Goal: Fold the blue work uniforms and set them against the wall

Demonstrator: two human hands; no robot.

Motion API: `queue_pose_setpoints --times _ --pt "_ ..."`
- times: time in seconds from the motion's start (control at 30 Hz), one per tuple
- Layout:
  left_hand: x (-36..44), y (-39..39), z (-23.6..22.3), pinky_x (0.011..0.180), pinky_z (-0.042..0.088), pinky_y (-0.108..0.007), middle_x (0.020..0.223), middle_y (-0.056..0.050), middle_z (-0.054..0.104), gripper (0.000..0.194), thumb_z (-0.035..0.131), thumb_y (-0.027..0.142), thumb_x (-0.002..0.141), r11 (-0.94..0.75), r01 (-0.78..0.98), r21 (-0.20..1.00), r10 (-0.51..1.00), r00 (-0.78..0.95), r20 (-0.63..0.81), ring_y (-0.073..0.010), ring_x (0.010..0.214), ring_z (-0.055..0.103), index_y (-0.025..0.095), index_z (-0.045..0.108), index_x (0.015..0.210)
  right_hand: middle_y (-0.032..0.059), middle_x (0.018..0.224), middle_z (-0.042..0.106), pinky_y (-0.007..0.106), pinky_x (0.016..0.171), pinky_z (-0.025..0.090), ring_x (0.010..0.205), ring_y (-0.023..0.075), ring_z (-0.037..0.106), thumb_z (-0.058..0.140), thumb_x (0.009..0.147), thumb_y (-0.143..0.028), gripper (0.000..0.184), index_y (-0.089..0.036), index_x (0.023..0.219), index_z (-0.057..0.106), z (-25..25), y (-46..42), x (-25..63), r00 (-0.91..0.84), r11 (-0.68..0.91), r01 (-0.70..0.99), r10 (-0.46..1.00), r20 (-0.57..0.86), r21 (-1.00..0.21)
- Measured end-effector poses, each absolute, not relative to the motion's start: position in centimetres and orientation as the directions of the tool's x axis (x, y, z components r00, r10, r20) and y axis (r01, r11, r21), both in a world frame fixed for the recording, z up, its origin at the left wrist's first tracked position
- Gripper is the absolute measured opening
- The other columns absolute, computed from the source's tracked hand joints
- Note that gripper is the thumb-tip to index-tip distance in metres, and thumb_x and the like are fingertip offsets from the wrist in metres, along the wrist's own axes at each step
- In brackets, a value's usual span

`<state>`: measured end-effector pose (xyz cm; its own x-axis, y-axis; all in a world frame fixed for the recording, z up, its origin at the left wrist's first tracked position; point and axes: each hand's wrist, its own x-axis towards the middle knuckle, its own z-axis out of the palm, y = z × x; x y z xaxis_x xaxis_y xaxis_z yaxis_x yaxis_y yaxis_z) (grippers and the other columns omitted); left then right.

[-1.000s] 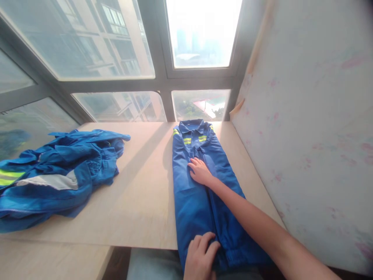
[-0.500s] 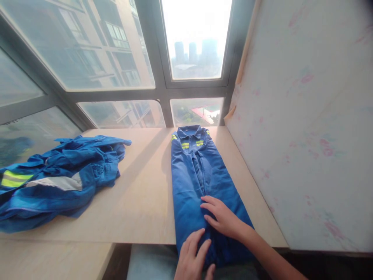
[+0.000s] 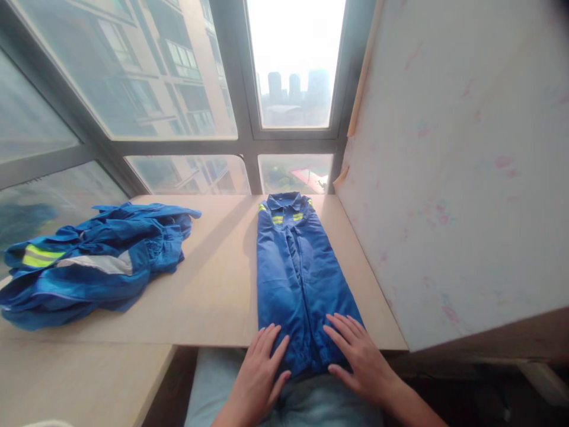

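Observation:
A blue work coverall (image 3: 284, 267) with a collar and yellow reflective strips lies folded lengthwise into a long narrow shape, its collar toward the window. Its near end reaches past the table edge above my lap. My left hand (image 3: 262, 367) rests at the left side of this near end, fingers stretched out. On the right side of the same end lies my right hand (image 3: 355, 356), its fingers spread on the cloth. Neither hand grasps the fabric.
At the left of the pale wooden table (image 3: 217, 284) lies a second crumpled blue garment (image 3: 155, 237) with yellow and white-grey strips. A floral-patterned wall panel (image 3: 466, 178) borders the table on the right. Windows (image 3: 293, 71) stand behind it.
My right hand has moved from the garment's middle to its right near edge. My left hand has shifted left to the opposite edge. The view has shifted a little.

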<state>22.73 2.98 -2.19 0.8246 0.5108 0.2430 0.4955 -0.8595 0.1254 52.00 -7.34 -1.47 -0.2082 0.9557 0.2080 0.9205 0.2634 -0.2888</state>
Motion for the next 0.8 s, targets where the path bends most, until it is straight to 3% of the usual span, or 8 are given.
queue_pose_setpoints --times 0.1,0.17,0.33,0.5,0.6,0.7,0.8 --pt "22.8 3.0 -1.5 0.110 0.046 -0.053 0.151 -0.013 0.047 0.057 0.058 0.035 0.092 -0.854 0.499 0.147 0.519 0.831 0.197 -0.0335 0.138 0.045 0.026 0.046 0.147 0.0099 0.162 0.030 0.055 0.116 0.029 0.145 0.0357 0.031 0.073 0.078 -0.047 0.087 -0.029 0.154 0.034 -1.9 -8.7 49.1 -0.285 0.331 0.926 0.928 0.239 -0.180" --pt "23.3 3.4 -0.8 0.108 0.046 -0.055 0.146 -0.012 0.053 0.048 0.059 0.035 0.092 -0.848 0.493 0.195 0.523 0.838 0.157 -0.0332 0.134 0.049 0.027 0.054 0.139 0.0107 0.162 0.028 0.054 0.117 0.024 0.146 0.0366 0.029 0.076 0.076 -0.039 0.086 -0.030 0.152 0.038 -2.3 -8.6 47.3 -0.278 0.323 0.942 0.906 0.319 -0.096" --pt "24.7 6.1 0.3 0.103 0.052 -0.047 0.133 -0.012 0.062 0.032 0.052 0.018 0.091 -0.788 0.535 0.305 0.592 0.795 0.132 -0.0279 0.122 0.059 0.022 0.066 0.119 0.0073 0.144 0.056 0.049 0.117 0.018 0.132 0.0282 0.047 0.063 0.090 -0.027 0.040 -0.032 0.130 0.061 -4.7 -6.8 44.9 -0.328 0.346 0.935 0.752 0.572 0.081" --pt "27.8 9.7 0.4 0.106 0.049 -0.046 0.140 -0.013 0.057 0.044 0.046 0.010 0.090 -0.771 0.541 0.335 0.622 0.752 0.218 -0.0266 0.128 0.055 0.023 0.062 0.128 0.0055 0.124 0.069 0.041 0.102 0.037 0.111 0.0247 0.059 0.057 0.095 -0.033 0.023 -0.032 0.116 0.067 -7.1 -5.4 44.8 -0.255 0.333 0.943 0.704 0.663 0.009" --pt "30.4 11.6 0.5 0.109 0.046 -0.047 0.146 -0.012 0.052 0.048 0.050 0.014 0.091 -0.770 0.517 0.374 0.618 0.750 0.236 -0.0270 0.132 0.052 0.025 0.056 0.137 0.0043 0.117 0.071 0.032 0.088 0.044 0.099 0.0216 0.063 0.062 0.091 -0.026 0.020 -0.031 0.109 0.068 -6.7 -4.7 45.2 -0.248 0.337 0.939 0.789 0.562 -0.059" --pt "32.3 12.7 0.2 0.114 0.037 -0.057 0.154 -0.010 0.044 0.050 0.057 0.021 0.090 -0.787 0.506 0.354 0.587 0.791 0.175 -0.0322 0.141 0.041 0.029 0.054 0.140 0.0027 0.111 0.071 0.026 0.077 0.046 0.090 0.0183 0.065 0.063 0.085 -0.014 0.025 -0.029 0.104 0.069 -4.0 -4.2 45.9 -0.284 0.336 0.932 0.912 0.297 -0.139" --pt "32.7 12.5 -0.7 0.116 0.029 -0.062 0.158 -0.008 0.039 0.052 0.058 0.025 0.091 -0.817 0.473 0.328 0.522 0.850 0.075 -0.0347 0.146 0.033 0.032 0.053 0.142 0.0027 0.106 0.070 0.023 0.073 0.047 0.089 0.0181 0.065 0.057 0.079 -0.009 0.034 -0.028 0.105 0.069 0.1 -4.0 46.7 -0.351 0.342 0.910 0.936 0.004 -0.236"
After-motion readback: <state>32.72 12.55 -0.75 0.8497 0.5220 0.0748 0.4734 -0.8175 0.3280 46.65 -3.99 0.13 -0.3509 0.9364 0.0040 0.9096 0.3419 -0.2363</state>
